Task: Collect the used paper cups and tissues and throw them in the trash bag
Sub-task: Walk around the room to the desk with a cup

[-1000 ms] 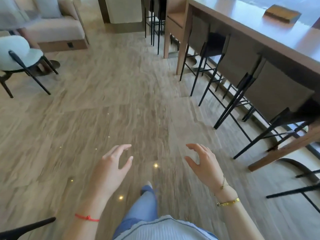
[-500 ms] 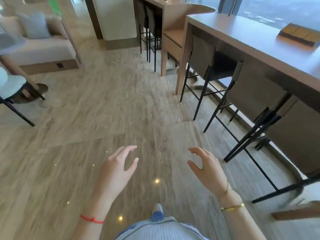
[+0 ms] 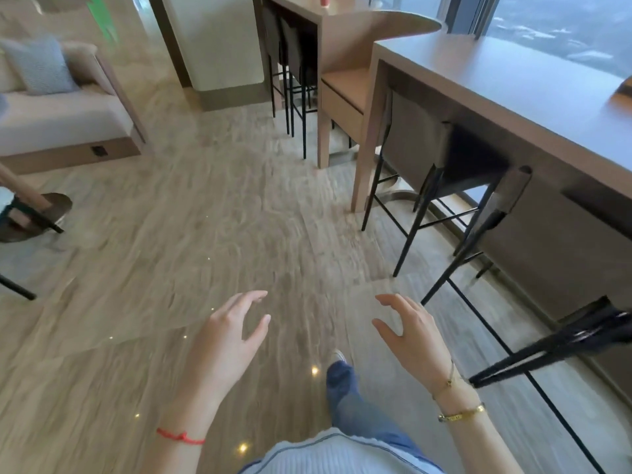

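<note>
Both bare hands are held out in front of the body above the glossy wood-grain tile floor [image 3: 212,227], and neither holds anything. The left hand [image 3: 227,340], with a thin red string bracelet [image 3: 180,436] at the wrist, has its grip released, fingers loosely curved and thumb spread apart from them. The right hand [image 3: 412,336], wearing a fine gold chain bracelet [image 3: 446,383] and a gold bar bracelet [image 3: 461,412], is likewise relaxed with fingers bent and apart, the palm turned toward the left hand. Between and below the hands a leg in blue jeans [image 3: 352,401] steps forward, with the hem of a pale ribbed top [image 3: 335,453] at the bottom edge. To the right runs a long grey-brown table [image 3: 513,87] beside the window, with black metal-legged bar stools [image 3: 441,165] tucked under it; a second, tan wooden table with a rounded end [image 3: 359,32] stands further back, and a small red-and-white cylinder [image 3: 325,0], too cut off to identify, sits on its top at the upper edge. At the far left are a beige sofa [image 3: 61,114] with a grey patterned cushion [image 3: 41,68] and the round dark base of a small side table [image 3: 37,213]. No paper cups, tissues or trash bag can be made out with certainty from this view.
</note>
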`<state>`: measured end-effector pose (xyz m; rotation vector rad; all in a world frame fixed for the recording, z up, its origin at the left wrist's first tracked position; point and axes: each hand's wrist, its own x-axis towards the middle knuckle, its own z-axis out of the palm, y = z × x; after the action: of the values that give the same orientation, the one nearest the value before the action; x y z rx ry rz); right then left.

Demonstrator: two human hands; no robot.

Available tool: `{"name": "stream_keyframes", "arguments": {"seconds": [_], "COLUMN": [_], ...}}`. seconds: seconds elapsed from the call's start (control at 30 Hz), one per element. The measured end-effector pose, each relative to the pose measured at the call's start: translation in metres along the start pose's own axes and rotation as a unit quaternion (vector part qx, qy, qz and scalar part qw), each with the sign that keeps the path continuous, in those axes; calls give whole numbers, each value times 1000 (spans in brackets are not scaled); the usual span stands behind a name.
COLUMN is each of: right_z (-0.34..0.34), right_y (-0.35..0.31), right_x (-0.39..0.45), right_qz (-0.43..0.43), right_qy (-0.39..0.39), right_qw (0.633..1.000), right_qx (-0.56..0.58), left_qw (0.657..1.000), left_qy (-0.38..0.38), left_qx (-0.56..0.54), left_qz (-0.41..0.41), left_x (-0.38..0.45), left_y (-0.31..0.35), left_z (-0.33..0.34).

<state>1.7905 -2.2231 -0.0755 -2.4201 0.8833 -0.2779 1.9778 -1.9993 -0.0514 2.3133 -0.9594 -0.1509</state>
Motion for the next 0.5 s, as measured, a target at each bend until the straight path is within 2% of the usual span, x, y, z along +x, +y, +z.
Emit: {"name": "stream_keyframes", "arguments": {"seconds": [0.27,0.5], "right_z": [-27,-23], "right_y": [0,-21], "right_x": [226,386], "right_qz": [-58,-92], "right_qy": [-20,-47], "right_qw": [998,995], "right_qx": [-15,-1], "left_qw": [999,997], "left_qy": [33,56], "left_qx": [-11,-17], "left_qz": [-19,-56], "left_x": [195,328], "left_y": [4,-18], "left_z": [16,21]}}
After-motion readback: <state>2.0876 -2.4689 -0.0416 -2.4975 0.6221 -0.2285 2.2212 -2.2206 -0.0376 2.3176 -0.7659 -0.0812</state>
